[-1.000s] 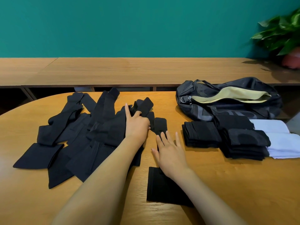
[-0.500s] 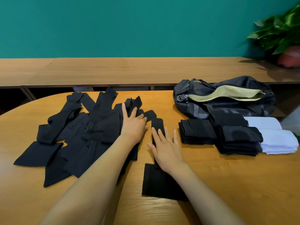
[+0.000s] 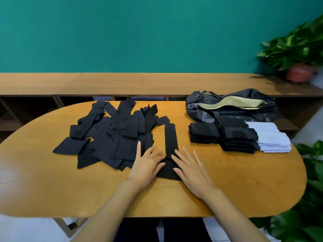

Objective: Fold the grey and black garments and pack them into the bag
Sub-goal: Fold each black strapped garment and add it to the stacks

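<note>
At the bottom of the frame we see two bare forearms reaching over the near edge of the oval surface (image 3: 244, 180). A leafy plant (image 3: 312, 198) fills the lower right corner beside that edge.

The left hand (image 3: 146, 165) lies palm down just left of centre. Its grip is fully open, with fingers straight and spread, and it holds nothing. The fingertips press on the near end of the long black garment (image 3: 171, 137). The right hand (image 3: 190, 169) lies palm down just right of centre, its grip likewise flat open and holding nothing. Thumb and forefinger rest on the garment's near right edge, and the remaining fingers rest on bare wood.

The long black garment lies flat as a narrow strip, running from between the hands towards mid-frame. Its far end meets the right edge of the unfolded pile (image 3: 113, 135). This pile of black pieces overlaps at mixed angles across the left-centre of the surface.

Right of centre, apart from the strip, we see the folded black stacks (image 3: 239, 139) side by side. A folded white stack (image 3: 272, 141) touches them on the right.

Behind these stacks lies the bag (image 3: 230, 105), dark, with its zip open and a pale yellow lining showing. The stacks sit just in front of it.

Farther back, a long rear surface (image 3: 122, 82) spans the frame. It carries a potted plant (image 3: 298, 51) at the upper right. A teal wall (image 3: 139, 32) closes the view.
</note>
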The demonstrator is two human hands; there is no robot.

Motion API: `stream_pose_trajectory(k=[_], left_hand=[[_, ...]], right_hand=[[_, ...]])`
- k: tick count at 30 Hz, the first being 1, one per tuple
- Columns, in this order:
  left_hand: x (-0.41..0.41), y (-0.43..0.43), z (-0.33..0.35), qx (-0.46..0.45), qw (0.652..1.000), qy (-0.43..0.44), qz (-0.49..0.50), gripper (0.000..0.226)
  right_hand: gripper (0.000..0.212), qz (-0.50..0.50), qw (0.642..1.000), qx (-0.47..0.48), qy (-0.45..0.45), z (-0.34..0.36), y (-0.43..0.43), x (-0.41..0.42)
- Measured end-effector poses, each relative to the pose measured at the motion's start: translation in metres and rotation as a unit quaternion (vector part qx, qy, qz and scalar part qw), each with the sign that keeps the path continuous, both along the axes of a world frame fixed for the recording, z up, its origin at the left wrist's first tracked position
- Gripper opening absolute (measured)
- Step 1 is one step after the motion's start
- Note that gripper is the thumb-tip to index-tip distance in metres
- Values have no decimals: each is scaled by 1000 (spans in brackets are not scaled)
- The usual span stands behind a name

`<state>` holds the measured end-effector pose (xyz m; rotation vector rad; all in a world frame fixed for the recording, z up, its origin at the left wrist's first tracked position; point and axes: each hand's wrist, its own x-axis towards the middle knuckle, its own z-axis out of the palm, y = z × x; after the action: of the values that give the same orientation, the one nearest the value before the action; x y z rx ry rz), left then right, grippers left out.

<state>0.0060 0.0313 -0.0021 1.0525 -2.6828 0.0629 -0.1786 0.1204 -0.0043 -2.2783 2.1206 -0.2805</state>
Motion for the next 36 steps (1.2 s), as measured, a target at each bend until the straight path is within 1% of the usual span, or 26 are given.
stream_pose_trajectory(k=[3, 4, 6, 8, 11, 13, 15, 17, 19, 23, 25, 29, 33, 34, 36], left_hand=[[8, 30, -9, 39, 998, 48, 11, 65], [9, 37, -10, 58, 997, 49, 21, 67], [13, 46, -12, 84, 995, 41, 24, 72], [15, 52, -12, 89, 995, 34, 24, 74], [14, 54, -13, 77, 996, 36, 28, 68], [14, 54, -15, 52, 997, 44, 34, 63], [14, 53, -18, 35, 995, 79, 40, 62], [15, 51, -21, 39, 991, 121, 44, 67], [16, 52, -21, 46, 988, 141, 42, 68], [18, 54, -19, 63, 982, 179, 18, 69], [18, 55, -19, 85, 976, 199, 20, 67], [11, 58, -22, 89, 970, 216, 62, 56], [4, 61, -20, 109, 955, 249, 118, 47], [3, 60, -20, 111, 951, 256, 131, 48], [2, 59, -21, 112, 945, 264, 155, 56]], right_hand=[[92, -7, 1000, -18, -17, -7, 23, 1], [94, -15, 999, -24, -29, -11, 29, 1], [87, -35, 997, -46, -59, -14, 36, 0], [78, -52, 992, -79, -89, -16, 40, 0], [74, -53, 987, -94, -117, -19, 42, -2], [70, -42, 985, -100, -137, -18, 43, -2], [66, -22, 984, -103, -144, -17, 43, -3], [60, -4, 985, -107, -132, -17, 43, -3], [55, 6, 982, -134, -129, -21, 42, -4], [42, -16, 967, -189, -167, -25, 39, -7], [41, -30, 959, -206, -192, -24, 38, -6], [40, -46, 949, -211, -232, -24, 37, -6], [39, -58, 942, -199, -263, -24, 39, -7], [41, -62, 944, -193, -259, -23, 39, -8], [41, -63, 954, -181, -232, -23, 39, -8]])
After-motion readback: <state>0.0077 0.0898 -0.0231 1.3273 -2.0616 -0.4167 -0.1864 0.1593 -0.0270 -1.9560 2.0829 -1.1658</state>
